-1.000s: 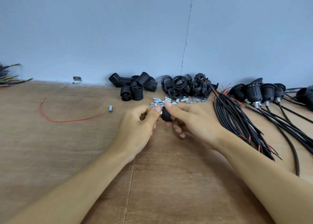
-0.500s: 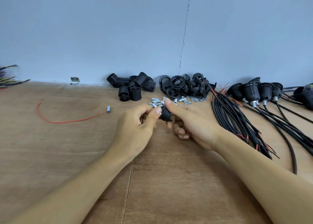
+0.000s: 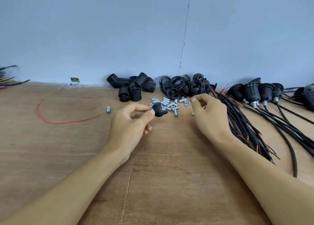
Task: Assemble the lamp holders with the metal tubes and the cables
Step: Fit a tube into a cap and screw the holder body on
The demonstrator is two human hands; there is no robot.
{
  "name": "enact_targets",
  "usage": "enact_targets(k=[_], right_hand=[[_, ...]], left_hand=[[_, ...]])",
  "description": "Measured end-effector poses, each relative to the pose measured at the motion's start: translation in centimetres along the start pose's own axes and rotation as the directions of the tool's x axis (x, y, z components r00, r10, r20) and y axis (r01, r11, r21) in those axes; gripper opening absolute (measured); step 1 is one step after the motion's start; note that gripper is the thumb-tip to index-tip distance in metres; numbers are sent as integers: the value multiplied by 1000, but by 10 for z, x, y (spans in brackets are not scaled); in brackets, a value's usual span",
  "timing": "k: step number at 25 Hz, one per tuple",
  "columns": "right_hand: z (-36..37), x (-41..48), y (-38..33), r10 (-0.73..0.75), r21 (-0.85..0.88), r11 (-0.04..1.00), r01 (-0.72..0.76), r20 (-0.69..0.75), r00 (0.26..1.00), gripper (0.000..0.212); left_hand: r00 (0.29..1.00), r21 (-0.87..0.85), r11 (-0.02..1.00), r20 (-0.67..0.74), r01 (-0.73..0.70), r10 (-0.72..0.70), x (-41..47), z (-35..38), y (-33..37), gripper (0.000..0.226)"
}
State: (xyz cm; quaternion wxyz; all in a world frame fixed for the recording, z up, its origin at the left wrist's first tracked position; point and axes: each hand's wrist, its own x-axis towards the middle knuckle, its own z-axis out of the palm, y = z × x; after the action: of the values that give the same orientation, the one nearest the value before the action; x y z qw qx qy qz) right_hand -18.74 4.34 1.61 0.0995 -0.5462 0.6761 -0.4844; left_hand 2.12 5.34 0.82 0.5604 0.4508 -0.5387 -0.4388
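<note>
My left hand (image 3: pixel 130 122) pinches a black dome-shaped lamp holder cap (image 3: pixel 158 109) between thumb and forefinger, just above the table. A bit of silver metal shows at the cap's tip by my thumb. My right hand (image 3: pixel 208 113) hovers to the right, apart from the cap, its fingers curled over the nuts; I cannot tell whether it holds one. A pile of small metal tubes and nuts (image 3: pixel 169 104) lies just behind the cap. A bundle of black cables (image 3: pixel 241 122) with red wire ends lies right of my right hand.
Black threaded holder bodies (image 3: pixel 134 87) and black rings and caps (image 3: pixel 183 87) are heaped against the wall. Assembled holders with cables (image 3: pixel 254 94) lie at the far right. A loose red wire (image 3: pixel 68 121) and one tube (image 3: pixel 108 110) lie at the left.
My right hand has let go of the black cap and moved right toward the nuts. My left hand now holds the cap alone.
</note>
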Motion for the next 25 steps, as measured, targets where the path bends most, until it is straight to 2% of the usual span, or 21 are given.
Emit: enact_targets(k=[2, 4, 6, 8, 11, 13, 16, 21, 25], right_hand=[[-1, 2, 7, -12, -236, 972, 17, 23, 1000, 21], [1, 2, 12, -12, -320, 947, 42, 95, 995, 25], [0, 3, 12, -26, -386, 920, 65, 106, 994, 26], [-4, 6, 14, -24, -533, 844, 59, 73, 997, 30], [-14, 11, 17, 88, -687, 725, -44, 28, 996, 36], [-19, 14, 18, 132, -704, 707, -72, 31, 991, 36], [-24, 19, 19, 104, -688, 723, -60, 23, 994, 26], [-32, 20, 17, 78, -697, 716, -26, 42, 996, 7], [-31, 19, 14, 106, -725, 688, -29, 61, 992, 15]], left_hand=[[1000, 2, 1000, 10, 14, -14, -1, 1, -1, 5], [1000, 20, 1000, 24, 13, -14, -1, 2, -3, 10], [999, 38, 999, 39, 9, -11, -2, 2, -3, 13], [999, 24, 1000, 45, 17, -18, -1, 1, -3, 19], [999, 3, 1000, 49, 13, -13, -1, 2, -3, 32], [998, -3, 1000, 56, 0, 1, -1, 3, -3, 36], [998, -22, 1000, 70, 4, -3, -1, 3, -3, 44], [996, -32, 999, 91, 9, -6, -2, 4, -3, 42], [994, -51, 999, 112, 3, 3, -2, 4, -3, 46]])
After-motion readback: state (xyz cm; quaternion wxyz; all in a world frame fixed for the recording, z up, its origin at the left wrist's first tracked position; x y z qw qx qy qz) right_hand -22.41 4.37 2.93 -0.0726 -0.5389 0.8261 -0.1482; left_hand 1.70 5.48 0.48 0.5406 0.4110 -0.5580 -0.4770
